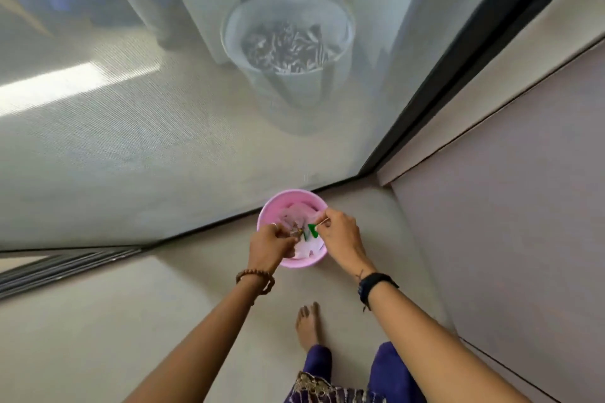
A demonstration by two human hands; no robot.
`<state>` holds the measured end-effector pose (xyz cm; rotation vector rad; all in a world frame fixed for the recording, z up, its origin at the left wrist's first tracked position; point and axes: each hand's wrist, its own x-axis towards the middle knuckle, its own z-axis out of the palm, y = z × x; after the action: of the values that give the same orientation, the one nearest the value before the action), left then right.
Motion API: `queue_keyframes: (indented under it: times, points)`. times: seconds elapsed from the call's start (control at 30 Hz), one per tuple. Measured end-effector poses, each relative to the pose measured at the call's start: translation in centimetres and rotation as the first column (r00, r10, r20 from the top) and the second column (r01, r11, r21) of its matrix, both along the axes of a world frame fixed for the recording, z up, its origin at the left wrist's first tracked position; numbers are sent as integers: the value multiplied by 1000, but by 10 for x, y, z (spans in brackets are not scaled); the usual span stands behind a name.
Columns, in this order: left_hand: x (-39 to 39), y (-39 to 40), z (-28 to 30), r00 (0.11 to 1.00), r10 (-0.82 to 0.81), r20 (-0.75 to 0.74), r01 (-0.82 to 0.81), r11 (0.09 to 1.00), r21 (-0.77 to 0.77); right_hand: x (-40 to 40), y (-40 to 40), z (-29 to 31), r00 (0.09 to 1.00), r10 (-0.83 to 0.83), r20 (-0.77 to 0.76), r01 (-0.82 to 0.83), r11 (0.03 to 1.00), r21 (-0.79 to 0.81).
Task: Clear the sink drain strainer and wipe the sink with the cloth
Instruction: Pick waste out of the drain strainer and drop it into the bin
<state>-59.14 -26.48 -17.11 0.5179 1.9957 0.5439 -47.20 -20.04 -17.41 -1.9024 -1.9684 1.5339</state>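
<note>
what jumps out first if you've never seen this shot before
The pink bin on the floor near bottom centre draws the eye, with both hands over it. The left hand pinches some small debris above the bin, and the right hand pinches a thin stick beside a green scrap. Beyond the mesh screen, a pale bucket holds dark scraps.

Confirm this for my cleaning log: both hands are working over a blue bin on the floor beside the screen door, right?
Not quite: the bin is pink, not blue, as the head view shows. The left hand and right hand are both over it, on the floor beside the screen door.
</note>
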Motion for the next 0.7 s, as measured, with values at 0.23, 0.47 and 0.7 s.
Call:
queue_keyframes:
  times: [0.23,0.47,0.7]
  points:
    - [-12,-2,-115,987,151,57,-143,982,-122,-25,1,-102,986,-158,48,164,969,-183]
    - [-12,2,-132,943,172,285,-144,982,-118,-22,4,-131,947,-319,43,315,888,-334]
    - [16,30,-50,767,390,509,-400,912,-97,-12,16,-45,765,-630,-135,499,712,-494]
